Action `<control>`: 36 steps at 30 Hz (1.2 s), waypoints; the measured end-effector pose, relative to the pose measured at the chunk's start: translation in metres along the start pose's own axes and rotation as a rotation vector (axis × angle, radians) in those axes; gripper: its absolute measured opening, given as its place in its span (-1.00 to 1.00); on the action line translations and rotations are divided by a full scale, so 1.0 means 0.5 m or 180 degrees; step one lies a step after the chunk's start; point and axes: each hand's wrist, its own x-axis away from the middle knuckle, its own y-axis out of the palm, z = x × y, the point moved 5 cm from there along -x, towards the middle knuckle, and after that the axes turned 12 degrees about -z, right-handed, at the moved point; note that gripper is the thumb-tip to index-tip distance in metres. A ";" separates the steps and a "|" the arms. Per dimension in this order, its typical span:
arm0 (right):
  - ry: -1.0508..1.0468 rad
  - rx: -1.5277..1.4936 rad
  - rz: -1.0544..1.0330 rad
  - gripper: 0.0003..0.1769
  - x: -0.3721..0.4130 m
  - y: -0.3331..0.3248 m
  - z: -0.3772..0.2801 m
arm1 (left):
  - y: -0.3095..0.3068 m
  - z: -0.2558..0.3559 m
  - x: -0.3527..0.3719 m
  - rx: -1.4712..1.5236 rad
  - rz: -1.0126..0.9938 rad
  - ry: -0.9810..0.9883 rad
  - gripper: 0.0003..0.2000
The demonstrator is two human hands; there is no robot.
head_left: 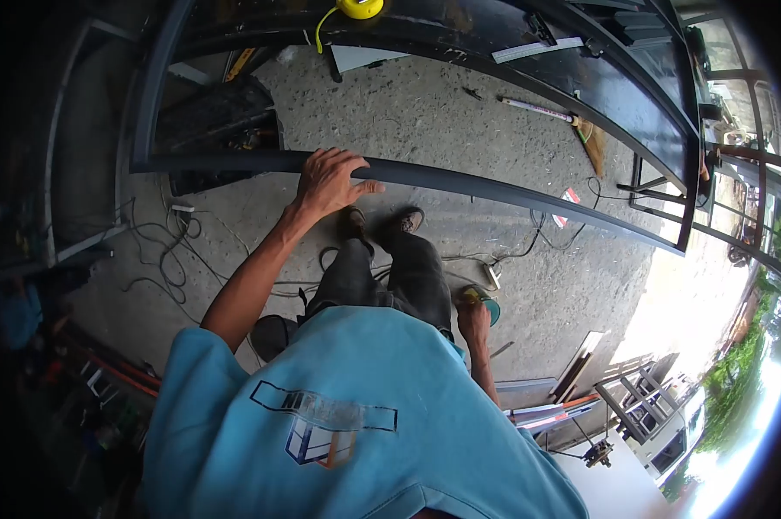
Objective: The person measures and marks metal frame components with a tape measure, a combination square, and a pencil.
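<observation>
A long dark grey metal frame [459,180] stretches across in front of me, its near bar at about waist height. My left hand [328,180] lies over this bar left of the middle, fingers curled across the top and thumb out along the near side. Down by my right thigh, my right hand [474,322] is closed around a small round green-and-yellow thing [492,309]. Its kind cannot be made out, since the hand covers part of it. On the far dark surface lie a yellow tape measure [360,8] and a metal ruler [537,50].
Black cables [170,259] trail over the concrete floor [390,112] around my feet. A brush-like tool [591,145] with a long handle lies beyond the bar. Metal lengths [555,413] and a small metal rack [637,398] are at my right; another frame [57,147] stands left.
</observation>
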 end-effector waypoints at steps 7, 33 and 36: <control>-0.0649 -0.1739 -0.0969 -0.56 0.037 -0.097 0.008 | -0.001 -0.004 -0.115 0.1224 -0.0002 -0.0411 -0.78; 0.0323 -0.1568 -0.1525 -0.74 -0.193 -0.538 0.164 | 0.061 0.434 -1.074 0.0212 0.0703 0.0801 -0.57; 0.0451 -0.1573 -0.1526 -0.75 -0.188 -0.542 0.159 | 0.096 0.477 -1.149 -0.0135 0.0939 0.1215 -0.55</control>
